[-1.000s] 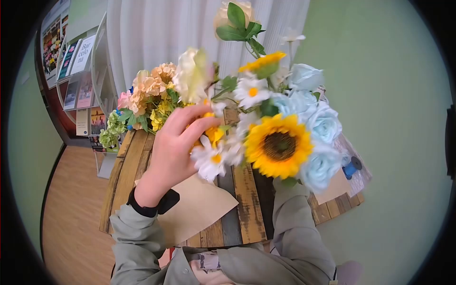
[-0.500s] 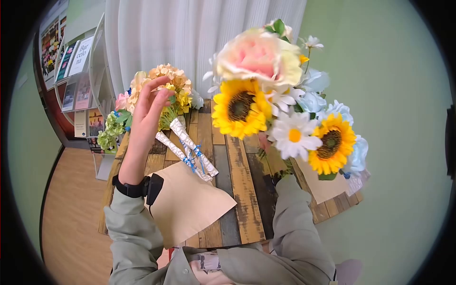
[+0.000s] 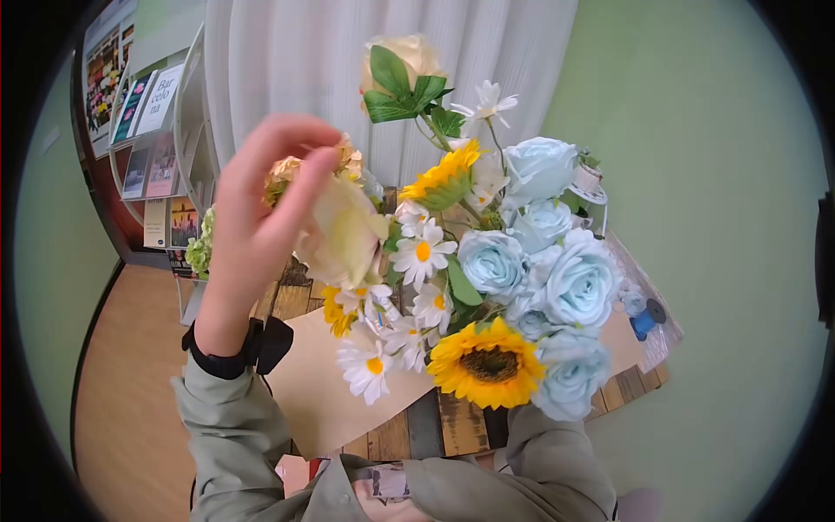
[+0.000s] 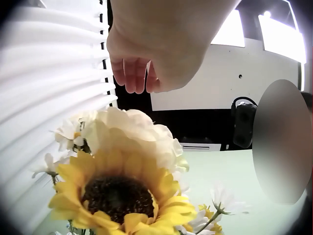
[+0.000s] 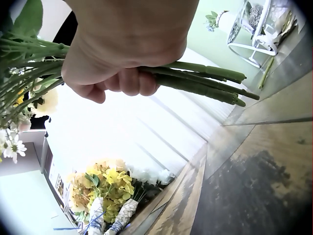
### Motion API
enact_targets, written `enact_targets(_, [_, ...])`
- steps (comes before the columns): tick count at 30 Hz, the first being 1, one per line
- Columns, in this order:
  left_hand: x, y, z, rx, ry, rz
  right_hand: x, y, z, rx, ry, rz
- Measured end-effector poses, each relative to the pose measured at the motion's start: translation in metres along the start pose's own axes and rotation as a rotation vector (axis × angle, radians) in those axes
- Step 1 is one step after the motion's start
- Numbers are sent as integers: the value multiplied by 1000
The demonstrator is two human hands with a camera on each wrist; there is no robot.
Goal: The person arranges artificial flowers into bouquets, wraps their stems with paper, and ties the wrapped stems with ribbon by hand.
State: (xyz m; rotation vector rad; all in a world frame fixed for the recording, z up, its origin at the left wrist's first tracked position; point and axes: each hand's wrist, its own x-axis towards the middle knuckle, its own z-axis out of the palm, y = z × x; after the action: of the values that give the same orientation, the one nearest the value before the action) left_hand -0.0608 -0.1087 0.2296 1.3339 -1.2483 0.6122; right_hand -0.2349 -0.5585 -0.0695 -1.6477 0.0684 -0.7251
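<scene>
My right hand [image 5: 127, 44] grips a bundle of green stems [image 5: 210, 83] in the right wrist view; blooms hide it in the head view. The bouquet spreads over the table with pale blue roses [image 3: 583, 283], a sunflower [image 3: 487, 365], white daisies [image 3: 424, 250] and a cream rose [image 3: 344, 235]. Another peach-cream rose [image 3: 409, 56] stands tallest, facing away. My left hand [image 3: 248, 213] is raised at the bouquet's left, fingers loosely bent beside the cream rose. In the left wrist view its bent fingers [image 4: 129, 78] hang above the blooms, holding nothing.
Brown paper [image 3: 304, 383] lies on the wooden-plank table [image 3: 387, 437]. A blue ribbon spool [image 3: 645, 320] sits at the right. Wrapped bouquets [image 5: 110, 191] lie at the back left, near a brochure rack [image 3: 174, 148]. A white wire stand [image 5: 252, 41] is at the back.
The bouquet swung to face me, then turned back and lower. My left hand left the daisies, drew away to the left, and is now beside the cream rose.
</scene>
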Motion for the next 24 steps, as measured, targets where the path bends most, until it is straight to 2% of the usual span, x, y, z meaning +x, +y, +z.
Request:
enact_targets(1, [4,7,3,183,-187,23,3,6,28,21,-30,14])
enact_targets(2, [4,5,10,190,-183,11,-4,5,26,40,-59,28])
enact_targets(4, [6,-3,24,276,-392,133,-55,17,29,77,-111,57])
enact_targets(5, [11,-5,23,279,-389,127,-48,14,37,95,-134,67])
enact_targets(7, [24,-11,20,93,-789,-247,-55,14,51,134,-176,89])
enact_targets(9, [26,-44,13,-174,-802,-422,-68,12,61,171,-212,110])
enact_targets(10, [28,-55,7,-156,-767,-478,-71,10,63,190,-229,117])
enact_targets(11, [25,-62,4,-155,-767,-478,-26,-9,59,209,-247,123])
enact_targets(12, [21,-71,3,-251,-785,-486,-6,-18,65,226,-264,129])
enact_targets(14, [16,-68,0,-486,-798,-537,16,-29,92,258,-289,133])
enact_targets(15, [10,-68,-1,-489,-801,-528,26,-35,105,271,-300,134])
enact_targets(17, [0,-72,-4,-521,-615,-417,64,-55,116,297,-327,134])
enact_targets(18, [3,-67,-7,-513,-773,-586,65,-60,116,310,-342,135])
enact_targets(19, [-11,-75,-2,-558,-787,-578,67,-55,114,346,-240,171])
enact_targets(22, [-35,-55,11,-623,-805,-590,72,-64,124,244,-152,188])
enact_targets(24, [-43,-64,17,-755,-622,-584,75,-57,123,235,-58,235])
